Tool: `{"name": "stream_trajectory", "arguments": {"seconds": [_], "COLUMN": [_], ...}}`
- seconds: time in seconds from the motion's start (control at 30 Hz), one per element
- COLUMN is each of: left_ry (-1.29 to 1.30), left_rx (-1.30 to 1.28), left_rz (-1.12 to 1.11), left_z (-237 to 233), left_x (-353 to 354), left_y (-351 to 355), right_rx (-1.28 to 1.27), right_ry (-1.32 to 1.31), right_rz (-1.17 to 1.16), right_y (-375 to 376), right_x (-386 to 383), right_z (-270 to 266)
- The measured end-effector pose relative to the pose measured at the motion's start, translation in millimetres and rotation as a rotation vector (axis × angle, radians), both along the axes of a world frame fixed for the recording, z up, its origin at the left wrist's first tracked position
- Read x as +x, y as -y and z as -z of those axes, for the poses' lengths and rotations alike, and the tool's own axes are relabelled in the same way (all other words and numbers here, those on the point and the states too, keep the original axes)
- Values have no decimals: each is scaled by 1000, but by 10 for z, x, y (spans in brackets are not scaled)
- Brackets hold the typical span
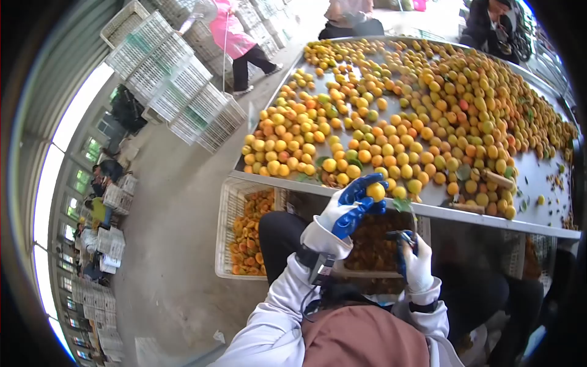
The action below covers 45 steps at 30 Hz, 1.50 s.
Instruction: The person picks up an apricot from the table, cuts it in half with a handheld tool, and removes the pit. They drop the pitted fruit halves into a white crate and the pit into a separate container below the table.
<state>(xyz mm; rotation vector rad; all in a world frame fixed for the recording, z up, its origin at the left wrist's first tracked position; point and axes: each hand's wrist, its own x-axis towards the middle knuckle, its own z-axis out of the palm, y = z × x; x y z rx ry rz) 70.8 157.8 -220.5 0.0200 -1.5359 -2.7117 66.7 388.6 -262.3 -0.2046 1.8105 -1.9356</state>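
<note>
My left hand (354, 205), in a white glove with a blue coated palm, holds a yellow-orange fruit (375, 192) above the near edge of the metal table (428, 210). Just to its right and lower, my right hand (414, 260), gloved the same way, has its fingers closed around a small dark tool (400, 235); the tool's exact shape is hard to make out. Many round yellow and orange fruits (391, 147) lie across the tabletop, with some green leaves (402, 205) near my left hand.
Below the table edge stand a white crate of halved fruit (225, 232) at the left and a second crate (367, 274) under my hands. Stacked crates (183, 92) rise at upper left near a person in pink (232, 37). Two people sit at the table's far side.
</note>
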Motion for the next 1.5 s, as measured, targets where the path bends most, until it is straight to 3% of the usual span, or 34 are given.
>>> {"name": "stream_trajectory", "arguments": {"seconds": [0.03,0.2,0.47,0.77,0.83,0.87,1.0,1.13,1.23,1.3,1.33,1.5], "left_ry": [-12,-42,20,-142,-233,-228,-459,-123,-80,-60,32,47], "left_rx": [-89,-276,-300,-446,-719,-714,-1124,-43,-144,-136,-2,-25], "left_rz": [1,-46,54,-28,-54,-61,-140,68,104,162,160,109], "left_z": [48,132,49,84,74,57,-38,125,815,716,638,653], "left_x": [26,-9,16,24,46,39,88,82,39,86,106,78], "left_y": [-32,-102,-234,-400,-432,-435,-492,-584,-489,-551,-607,-611], "right_rx": [28,54,130,266,266,268,209,137,205,184,188,236], "right_ry": [-268,-430,-524,-543,-511,-479,-503,-505,-591,-619,-615,-584], "right_rz": [-39,-80,-16,45,31,16,73,147,126,137,148,90], "right_y": [31,106,116,135,123,121,134,147,149,172,183,137], "right_x": [4,24,33,50,48,35,22,25,37,50,62,69], "right_z": [191,25,3,109,97,90,207,268,275,311,316,237]}}
